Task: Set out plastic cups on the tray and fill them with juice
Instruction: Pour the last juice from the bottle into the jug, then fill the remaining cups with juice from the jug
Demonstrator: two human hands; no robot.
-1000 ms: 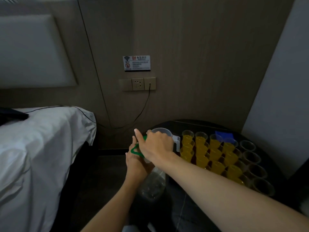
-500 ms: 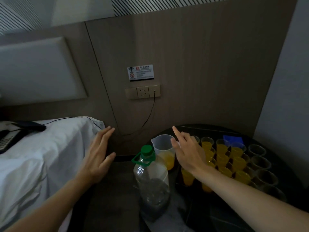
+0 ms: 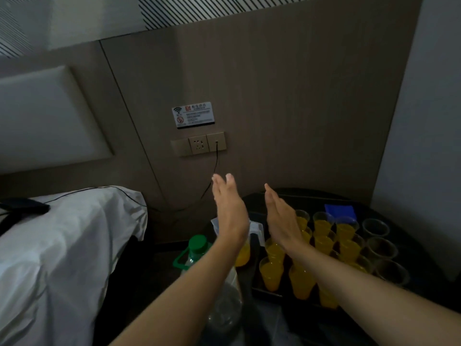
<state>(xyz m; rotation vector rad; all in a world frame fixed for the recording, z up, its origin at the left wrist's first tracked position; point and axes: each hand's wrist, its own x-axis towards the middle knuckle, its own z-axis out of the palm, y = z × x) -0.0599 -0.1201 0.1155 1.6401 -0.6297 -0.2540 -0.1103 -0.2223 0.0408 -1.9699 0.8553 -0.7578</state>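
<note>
A dark tray (image 3: 264, 289) on the round black table holds several plastic cups of orange juice (image 3: 272, 273) and, along its right side, three empty clear cups (image 3: 380, 248). A clear measuring jug (image 3: 243, 253) with some juice stands left of the tray, mostly hidden by my left wrist. A nearly empty clear bottle with a green cap (image 3: 198, 245) stands in front of it. My left hand (image 3: 229, 211) and my right hand (image 3: 282, 218) are raised flat above the jug and cups, palms facing each other, a small gap between them, holding nothing.
A bed with white bedding (image 3: 64, 250) fills the left; a dark device (image 3: 25, 207) lies on it. A wall socket (image 3: 199, 144) with a black cable (image 3: 212, 176) hanging down is behind my hands. A blue cloth (image 3: 340, 211) lies at the back of the table.
My hands let go of the bottle's cap area, spread apart, then rose and came together flat in front of me. The camera tilted upward.
</note>
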